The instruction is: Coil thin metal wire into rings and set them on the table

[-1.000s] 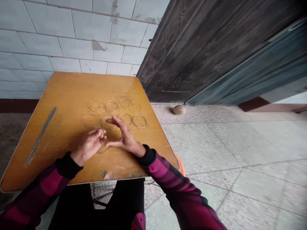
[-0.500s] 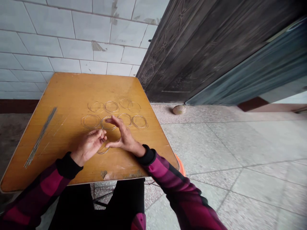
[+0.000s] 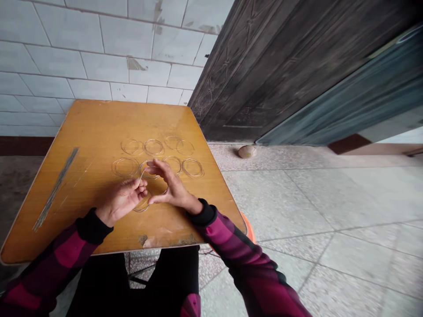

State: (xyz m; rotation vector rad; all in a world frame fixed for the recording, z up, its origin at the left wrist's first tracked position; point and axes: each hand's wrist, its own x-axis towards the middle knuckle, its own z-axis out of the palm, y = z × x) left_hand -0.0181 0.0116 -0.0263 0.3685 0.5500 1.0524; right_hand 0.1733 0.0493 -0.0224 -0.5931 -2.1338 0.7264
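Observation:
Between the thumb and fingers of my left hand point(image 3: 123, 199) is a thin wire point(image 3: 142, 175), its visible end curving up toward my right hand. My right hand point(image 3: 173, 188) is curved in a C, thumb and fingertips well apart; I cannot tell whether its fingertips touch the wire. Beneath the hands, a wire ring point(image 3: 142, 210) lies partly hidden on the table. Beyond them are several thin wire rings point(image 3: 193, 167) in two rough rows, some overlapping, one partly covered by my right fingers.
The wooden table point(image 3: 109, 119) stands against a white tiled wall point(image 3: 95, 66). A bundle of straight wires point(image 3: 56, 189) lies at its left side, with a few loose wires beside it. On the floor to the right, a rounded object point(image 3: 247, 152) sits near a dark door point(image 3: 231, 110).
The wire's upper end shows more clearly, bending toward my right fingers. My right thumb has shifted slightly to the right; my left hand stays almost in place.

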